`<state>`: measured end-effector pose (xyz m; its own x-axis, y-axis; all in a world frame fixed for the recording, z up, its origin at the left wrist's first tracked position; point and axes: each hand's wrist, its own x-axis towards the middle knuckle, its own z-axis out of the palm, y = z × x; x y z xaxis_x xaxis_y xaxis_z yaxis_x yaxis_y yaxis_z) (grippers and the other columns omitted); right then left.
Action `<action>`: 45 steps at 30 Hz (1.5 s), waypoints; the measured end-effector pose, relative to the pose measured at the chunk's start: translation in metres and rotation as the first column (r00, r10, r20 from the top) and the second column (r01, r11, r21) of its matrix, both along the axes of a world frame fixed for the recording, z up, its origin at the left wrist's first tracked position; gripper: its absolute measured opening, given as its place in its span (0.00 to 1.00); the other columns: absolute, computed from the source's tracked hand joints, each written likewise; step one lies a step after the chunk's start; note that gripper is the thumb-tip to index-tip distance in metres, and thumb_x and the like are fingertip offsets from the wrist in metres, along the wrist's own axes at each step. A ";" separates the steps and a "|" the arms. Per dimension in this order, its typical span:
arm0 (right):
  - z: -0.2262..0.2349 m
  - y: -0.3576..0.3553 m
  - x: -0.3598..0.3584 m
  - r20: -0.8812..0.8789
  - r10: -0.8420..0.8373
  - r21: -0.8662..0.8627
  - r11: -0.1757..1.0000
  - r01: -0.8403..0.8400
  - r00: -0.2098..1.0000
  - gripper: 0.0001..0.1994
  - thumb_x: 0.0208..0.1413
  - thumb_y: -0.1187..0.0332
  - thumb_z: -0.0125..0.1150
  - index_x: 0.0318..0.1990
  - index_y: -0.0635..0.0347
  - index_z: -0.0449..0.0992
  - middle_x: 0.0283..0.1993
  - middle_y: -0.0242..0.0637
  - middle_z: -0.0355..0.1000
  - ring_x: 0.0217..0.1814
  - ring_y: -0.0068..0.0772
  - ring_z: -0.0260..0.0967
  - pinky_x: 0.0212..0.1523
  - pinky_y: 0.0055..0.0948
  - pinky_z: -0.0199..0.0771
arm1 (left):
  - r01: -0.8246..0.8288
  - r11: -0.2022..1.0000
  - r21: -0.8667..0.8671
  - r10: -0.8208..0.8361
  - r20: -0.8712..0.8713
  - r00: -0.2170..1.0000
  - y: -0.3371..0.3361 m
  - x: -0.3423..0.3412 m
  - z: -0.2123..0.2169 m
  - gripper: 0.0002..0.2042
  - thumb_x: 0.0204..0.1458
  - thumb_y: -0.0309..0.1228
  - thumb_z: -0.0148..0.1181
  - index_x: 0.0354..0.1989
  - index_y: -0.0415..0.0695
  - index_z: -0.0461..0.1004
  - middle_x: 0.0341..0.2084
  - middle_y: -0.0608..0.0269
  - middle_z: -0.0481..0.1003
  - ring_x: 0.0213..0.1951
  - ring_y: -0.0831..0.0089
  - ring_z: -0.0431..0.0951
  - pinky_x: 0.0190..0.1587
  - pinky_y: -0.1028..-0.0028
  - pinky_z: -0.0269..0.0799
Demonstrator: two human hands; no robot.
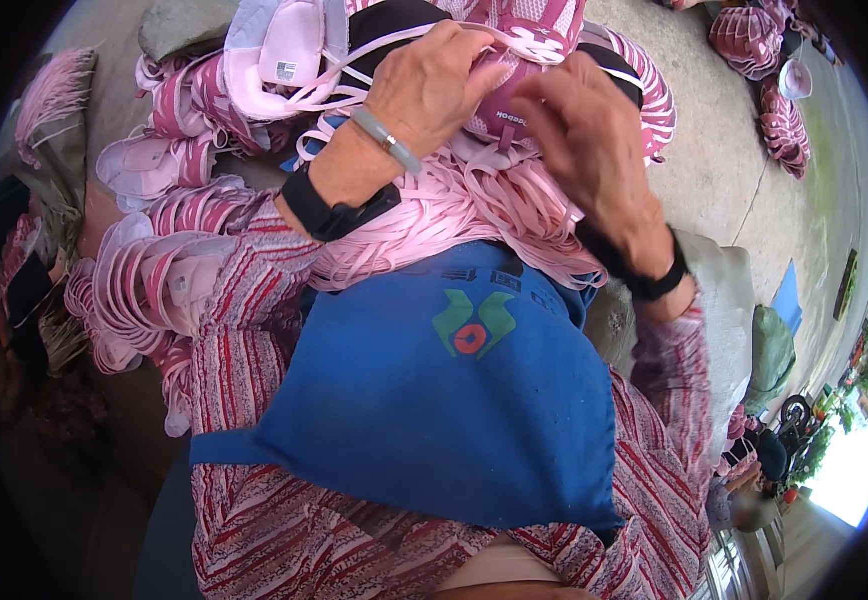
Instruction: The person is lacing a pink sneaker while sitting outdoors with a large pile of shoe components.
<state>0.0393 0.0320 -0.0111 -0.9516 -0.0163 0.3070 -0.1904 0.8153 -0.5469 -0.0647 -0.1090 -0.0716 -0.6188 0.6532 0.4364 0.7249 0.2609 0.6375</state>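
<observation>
Shoelaces (434,215), pale pink and heaped in a loose tangle, cover the top of my blue apron (444,400), which has a green and red emblem near its upper edge. From my head view, looking down, a dark pink sneaker upper (502,100) sits just beyond that heap, toe end away from me, between my two hands. A paler lace (374,45) runs in from the left, past my left hand (432,85), to the bunched lacing on the upper. That hand's fingers are bent, forefinger and thumb a little apart at the upper's left side; whether they pinch the lace, I cannot tell. My right hand (589,140) is blurred, its fingers half curled over the upper's right side, and I cannot tell whether they have hold of anything. On my left wrist are a grey bangle (386,140) and a black wristband (339,208); another black strap (654,278) circles the right. A pale pink upper (289,55) with a small label lies left of my left hand, and more striped pink uppers (159,265) crowd in piles beside my left sleeve (254,265). Further pink uppers (749,42) lie on the concrete floor (709,190) at far right.
</observation>
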 end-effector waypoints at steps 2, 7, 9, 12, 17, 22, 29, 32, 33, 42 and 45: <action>-0.001 -0.019 0.012 0.031 0.098 -0.266 0.960 -0.086 0.995 0.06 0.46 0.74 0.63 0.34 0.58 0.74 0.28 0.41 0.64 0.33 0.44 0.68 0.32 0.35 0.69 | -0.002 0.992 -0.126 -0.007 -0.075 0.997 -0.006 0.008 0.000 0.17 0.49 0.36 0.61 0.44 0.39 0.70 0.36 0.49 0.71 0.37 0.51 0.75 0.37 0.62 0.73; -0.033 -0.022 0.005 0.015 -0.197 -0.220 0.956 0.196 0.980 0.04 0.50 0.71 0.60 0.34 0.59 0.73 0.34 0.43 0.68 0.35 0.47 0.69 0.34 0.37 0.70 | -0.029 0.949 -0.315 -0.001 -0.096 0.995 -0.005 0.012 0.001 0.13 0.49 0.30 0.55 0.42 0.37 0.68 0.36 0.48 0.69 0.40 0.53 0.74 0.41 0.63 0.74; -0.043 -0.013 0.000 0.029 -0.227 -0.229 0.946 0.228 0.973 0.04 0.52 0.71 0.58 0.34 0.60 0.73 0.32 0.46 0.69 0.34 0.50 0.70 0.33 0.39 0.71 | -0.041 0.966 -0.255 0.002 -0.152 0.988 -0.001 0.009 -0.001 0.13 0.50 0.28 0.54 0.43 0.37 0.68 0.37 0.49 0.69 0.38 0.52 0.75 0.39 0.62 0.74; -0.052 -0.013 -0.008 -0.013 -0.282 -0.184 0.944 0.275 0.959 0.05 0.53 0.70 0.57 0.35 0.61 0.73 0.31 0.47 0.70 0.34 0.51 0.70 0.33 0.41 0.71 | -0.061 0.969 -0.238 0.025 -0.151 0.988 0.002 0.003 -0.006 0.11 0.51 0.27 0.54 0.43 0.38 0.67 0.36 0.49 0.70 0.37 0.51 0.75 0.37 0.62 0.74; -0.056 -0.024 -0.017 -0.098 -0.374 -0.114 0.925 0.363 0.922 0.08 0.53 0.68 0.57 0.39 0.59 0.75 0.32 0.46 0.71 0.32 0.49 0.72 0.33 0.40 0.73 | -0.094 0.995 -0.037 0.089 -0.117 0.989 0.002 0.006 -0.010 0.09 0.53 0.26 0.53 0.43 0.40 0.69 0.37 0.53 0.73 0.36 0.53 0.76 0.37 0.65 0.74; -0.057 -0.026 -0.024 -0.067 -0.384 0.083 0.918 0.388 0.921 0.07 0.52 0.68 0.56 0.37 0.60 0.74 0.31 0.44 0.70 0.30 0.47 0.72 0.30 0.39 0.73 | -0.096 0.991 -0.096 0.080 -0.160 0.984 0.003 0.002 -0.007 0.08 0.54 0.24 0.51 0.42 0.40 0.70 0.32 0.54 0.73 0.35 0.53 0.76 0.35 0.65 0.73; -0.053 -0.017 -0.033 0.000 -0.271 0.245 0.933 0.262 0.963 0.07 0.50 0.70 0.53 0.31 0.66 0.70 0.29 0.49 0.71 0.27 0.46 0.74 0.24 0.38 0.74 | -0.126 0.987 -0.098 0.138 0.123 0.983 0.001 0.003 -0.001 0.11 0.50 0.26 0.58 0.42 0.40 0.70 0.33 0.54 0.74 0.32 0.56 0.76 0.37 0.66 0.72; -0.030 0.000 -0.021 0.068 -0.134 0.119 0.985 0.125 0.989 0.10 0.53 0.67 0.53 0.30 0.69 0.70 0.19 0.43 0.71 0.21 0.37 0.73 0.19 0.33 0.70 | -0.087 0.982 0.169 0.122 -0.209 0.970 -0.004 0.005 0.014 0.12 0.48 0.25 0.59 0.42 0.38 0.71 0.32 0.54 0.74 0.28 0.58 0.75 0.36 0.67 0.72; -0.018 0.006 -0.010 0.376 0.012 -0.285 0.953 0.104 0.927 0.11 0.55 0.66 0.53 0.30 0.67 0.70 0.17 0.38 0.68 0.17 0.31 0.70 0.17 0.30 0.67 | -0.085 0.985 0.150 0.124 -0.271 0.955 -0.009 0.005 0.022 0.11 0.52 0.31 0.58 0.40 0.38 0.72 0.32 0.56 0.75 0.27 0.64 0.75 0.34 0.70 0.72; 0.029 -0.048 0.049 0.246 0.774 -0.803 0.500 -0.324 0.583 0.06 0.59 0.70 0.55 0.36 0.63 0.73 0.25 0.28 0.68 0.18 0.17 0.63 0.21 0.19 0.65 | 0.109 0.984 0.144 -0.142 0.990 -0.022 0.008 0.039 0.047 0.22 0.61 0.45 0.45 0.41 0.33 0.71 0.16 0.65 0.71 0.18 0.78 0.72 0.25 0.81 0.69; 0.028 -0.005 0.066 0.448 0.663 -0.846 0.531 0.046 0.599 0.09 0.58 0.65 0.54 0.39 0.61 0.75 0.23 0.29 0.68 0.20 0.16 0.64 0.18 0.19 0.63 | 0.282 0.955 0.089 -0.169 0.947 0.274 0.011 0.040 0.045 0.16 0.63 0.39 0.42 0.34 0.37 0.70 0.08 0.73 0.60 0.10 0.85 0.62 0.14 0.84 0.58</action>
<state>0.1056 0.0272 0.0173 -0.8162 -0.4780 -0.3246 0.3603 0.0182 -0.9327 -0.0250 -0.0985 -0.0266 -0.3866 0.8346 -0.3923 -0.3138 0.2809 0.9070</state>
